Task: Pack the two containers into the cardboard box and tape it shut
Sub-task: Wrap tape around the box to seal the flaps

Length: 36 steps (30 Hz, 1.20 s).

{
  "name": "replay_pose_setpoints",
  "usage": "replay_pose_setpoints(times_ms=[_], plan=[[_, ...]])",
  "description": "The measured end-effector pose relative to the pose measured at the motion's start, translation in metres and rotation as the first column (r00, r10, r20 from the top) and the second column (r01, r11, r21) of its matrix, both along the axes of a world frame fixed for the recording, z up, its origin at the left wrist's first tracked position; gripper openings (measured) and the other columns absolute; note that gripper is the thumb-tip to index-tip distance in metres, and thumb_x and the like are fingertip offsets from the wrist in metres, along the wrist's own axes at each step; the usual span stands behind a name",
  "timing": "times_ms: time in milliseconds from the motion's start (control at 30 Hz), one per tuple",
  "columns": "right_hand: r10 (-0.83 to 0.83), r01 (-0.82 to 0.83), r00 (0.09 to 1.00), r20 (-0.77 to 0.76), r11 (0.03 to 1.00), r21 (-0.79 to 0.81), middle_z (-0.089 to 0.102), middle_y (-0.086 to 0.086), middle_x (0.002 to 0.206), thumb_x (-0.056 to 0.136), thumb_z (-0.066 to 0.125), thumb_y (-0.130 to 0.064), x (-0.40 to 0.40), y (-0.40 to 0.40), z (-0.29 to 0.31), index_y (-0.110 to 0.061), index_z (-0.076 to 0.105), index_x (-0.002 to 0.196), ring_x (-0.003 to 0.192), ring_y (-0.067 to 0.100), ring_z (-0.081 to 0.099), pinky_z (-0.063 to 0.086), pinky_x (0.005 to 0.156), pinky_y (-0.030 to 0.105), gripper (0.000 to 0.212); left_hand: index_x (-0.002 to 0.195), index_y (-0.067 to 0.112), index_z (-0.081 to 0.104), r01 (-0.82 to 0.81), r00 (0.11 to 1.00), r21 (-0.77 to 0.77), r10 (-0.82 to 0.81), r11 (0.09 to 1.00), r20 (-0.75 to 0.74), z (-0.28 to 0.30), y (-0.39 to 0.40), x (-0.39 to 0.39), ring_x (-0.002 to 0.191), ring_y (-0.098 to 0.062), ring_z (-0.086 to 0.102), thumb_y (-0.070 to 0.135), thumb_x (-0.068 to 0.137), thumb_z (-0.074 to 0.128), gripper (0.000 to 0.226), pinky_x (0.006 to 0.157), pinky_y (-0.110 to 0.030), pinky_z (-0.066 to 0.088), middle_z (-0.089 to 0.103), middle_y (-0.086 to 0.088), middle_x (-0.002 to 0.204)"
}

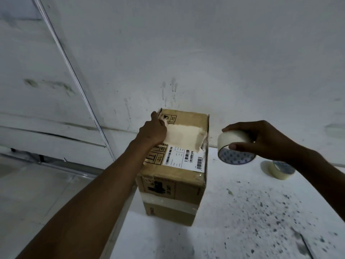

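The cardboard box [175, 161] stands closed on the speckled white surface [252, 212] against the wall, so the containers are presumably inside, unseen, and a pale strip of tape [183, 136] already crosses its top. The left hand [154, 131] presses flat fingers on the strip's left end, while the right hand [261, 141] pinches the tape roll [236, 149] just beside the box; it looks worn, with a barcode label [183, 157].

One head-worn wide-angle view looks forward and down, close over the cardboard box [173, 165] at frame centre, the wall [205, 53] filling the upper half.
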State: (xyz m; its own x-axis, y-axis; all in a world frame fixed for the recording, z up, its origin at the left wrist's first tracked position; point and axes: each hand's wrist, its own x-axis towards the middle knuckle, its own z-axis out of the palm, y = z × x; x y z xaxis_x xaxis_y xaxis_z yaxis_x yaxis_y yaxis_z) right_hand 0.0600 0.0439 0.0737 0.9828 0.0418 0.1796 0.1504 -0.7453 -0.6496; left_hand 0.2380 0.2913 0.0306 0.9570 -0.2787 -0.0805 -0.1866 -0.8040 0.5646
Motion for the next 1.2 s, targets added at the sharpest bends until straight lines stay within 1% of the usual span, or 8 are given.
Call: replay_pose_setpoints(times_ms=[133, 333, 467, 733, 867, 1067, 1133, 1200], plan=[[0.011, -0.013, 1.0, 0.022, 0.997, 0.073, 0.068, -0.021, 0.108, 0.064, 0.071, -0.065, 0.002, -0.004, -0.016, -0.037, 0.067, 0.11, 0.097, 0.001, 0.066, 0.055, 0.075, 0.018, 0.054, 0.148, 0.014, 0.02, -0.025, 0.997, -0.026, 0.023, 0.999, -0.073, 0.001, 0.0, 0.002, 0.117, -0.039, 0.054, 0.035, 0.104, 0.023, 0.049, 0.096, -0.044, 0.042, 0.052, -0.022, 0.134], [0.013, -0.02, 0.999, 0.049, 0.991, 0.136, 0.067, -0.021, 0.112, 0.067, 0.072, -0.056, 0.004, -0.007, -0.041, -0.034, 0.066, 0.112, 0.102, 0.0, 0.063, 0.053, 0.08, 0.017, 0.051, 0.146, 0.001, 0.031, -0.029, 0.964, 0.036, 0.037, 0.999, -0.262, 0.012, 0.005, 0.007, 0.132, -0.035, 0.044, 0.055, 0.101, 0.016, 0.072, 0.11, -0.04, 0.035, 0.041, -0.023, 0.147], [0.021, -0.031, 0.998, 0.067, 0.987, 0.157, 0.066, -0.018, 0.115, 0.069, 0.071, -0.055, 0.009, -0.002, -0.057, -0.031, 0.066, 0.114, 0.102, 0.001, 0.064, 0.054, 0.083, 0.021, 0.051, 0.138, 0.002, 0.046, -0.029, 0.916, -0.048, 0.008, 0.998, -0.4, 0.013, 0.013, 0.004, 0.117, -0.032, 0.057, 0.068, 0.094, 0.015, 0.085, 0.104, -0.043, 0.044, 0.054, -0.02, 0.136], [-0.027, -0.004, 0.993, 0.119, 0.968, 0.249, 0.068, -0.014, 0.114, 0.07, 0.078, -0.039, 0.017, 0.011, -0.069, -0.027, 0.069, 0.111, 0.106, 0.002, 0.063, 0.052, 0.089, 0.025, 0.044, 0.128, 0.0, 0.054, -0.153, 0.921, -0.168, 0.079, 0.974, -0.382, 0.004, 0.02, -0.004, 0.102, -0.033, 0.064, 0.062, 0.097, 0.021, 0.077, 0.093, -0.043, 0.052, 0.063, -0.022, 0.118], [-0.044, 0.019, 0.993, 0.111, 0.977, 0.212, 0.069, -0.015, 0.111, 0.069, 0.078, -0.042, 0.012, 0.008, -0.064, -0.029, 0.069, 0.11, 0.102, 0.002, 0.064, 0.054, 0.087, 0.029, 0.044, 0.122, -0.002, 0.056, -0.161, 0.925, -0.207, 0.074, 0.965, -0.372, 0.0, 0.018, -0.007, 0.09, -0.029, 0.066, 0.058, 0.098, 0.024, 0.072, 0.077, -0.035, 0.055, 0.066, -0.019, 0.105], [-0.08, 0.065, 0.992, 0.098, 0.986, 0.151, 0.069, -0.017, 0.11, 0.068, 0.075, -0.054, -0.012, -0.003, -0.049, -0.034, 0.068, 0.11, 0.101, 0.003, 0.064, 0.056, 0.084, 0.033, 0.046, 0.107, 0.002, 0.06, -0.133, 0.924, -0.249, 0.029, 0.959, -0.382, -0.002, 0.001, -0.017, 0.082, -0.025, 0.066, 0.057, 0.099, 0.024, 0.066, 0.072, -0.033, 0.054, 0.066, -0.014, 0.091], [-0.1, 0.085, 0.988, 0.117, 0.988, 0.126, 0.069, -0.015, 0.111, 0.07, 0.076, -0.05, -0.02, -0.006, -0.034, -0.03, 0.069, 0.11, 0.1, 0.002, 0.064, 0.056, 0.084, 0.032, 0.046, 0.095, 0.007, 0.057, -0.152, 0.908, -0.277, 0.023, 0.949, -0.418, -0.007, -0.004, -0.02, 0.08, -0.026, 0.067, 0.056, 0.099, 0.024, 0.06, 0.068, -0.032, 0.055, 0.066, -0.015, 0.091], [-0.093, 0.083, 0.987, 0.13, 0.993, 0.079, 0.069, -0.013, 0.111, 0.068, 0.075, -0.048, -0.023, -0.009, -0.013, -0.027, 0.069, 0.11, 0.099, 0.002, 0.065, 0.056, 0.084, 0.028, 0.048, 0.097, 0.006, 0.056, -0.16, 0.877, -0.315, -0.012, 0.935, -0.481, -0.015, -0.008, -0.025, 0.08, -0.026, 0.067, 0.057, 0.099, 0.025, 0.06, 0.065, -0.032, 0.054, 0.067, -0.016, 0.093]])
